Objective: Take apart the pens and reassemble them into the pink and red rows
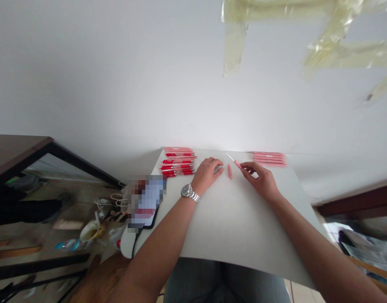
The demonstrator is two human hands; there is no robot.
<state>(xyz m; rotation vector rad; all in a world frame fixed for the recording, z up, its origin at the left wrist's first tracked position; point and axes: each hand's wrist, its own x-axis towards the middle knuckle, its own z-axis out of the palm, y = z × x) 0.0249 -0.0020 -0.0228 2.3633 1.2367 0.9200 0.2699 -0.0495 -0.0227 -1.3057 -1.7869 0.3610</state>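
Note:
Between thumb and fingers, my right hand (259, 179) pinches a partly dismantled pen (236, 162); its pink body points up and left, with a thin pale refill sticking out of the end. A loose pink pen barrel (230, 171) lies on the white table (231, 223) between my hands. My left hand (209, 171), wearing a metal wristwatch (190, 192), rests just left of that barrel. Its fingers are curved, with a gap between thumb and forefinger, and I see nothing gripped there. Red pens and pink pens (179, 162) lie in a stack beyond my left wrist.
Several pink pens (269, 158) lie in a row at the back right, by the wall (180, 84). A phone (147, 202), blurred out, sits on the left table edge with a black cable. On the floor at left are a bottle (70, 245) and a cup (89, 231).

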